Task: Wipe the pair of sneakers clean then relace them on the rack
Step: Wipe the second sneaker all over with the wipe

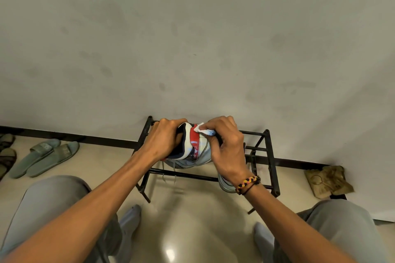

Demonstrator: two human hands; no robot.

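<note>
Gripping the sneaker (192, 149) above the rack (270, 156), left hand (164, 141) steadies it; right hand (226, 145) pinches a wipe (203, 129).

second sneaker (224, 183) mostly behind right wrist, sandals (6, 156) cut off at left edge

Support: black metal rack (269, 157) on glossy cream floor (188, 226), against the wall.

Rack is an open bar frame, legs standing on the floor. One sneaker (224, 184) rests on its right side, largely hidden behind a wrist. On the floor, left: a pair of grey-green slides (46, 156) side by side, with darker sandals (6, 156) at the frame edge. Right, near the wall: crumpled brown paper bags (328, 180). Two socked feet (129, 222) stand on the floor before the rack.
</note>
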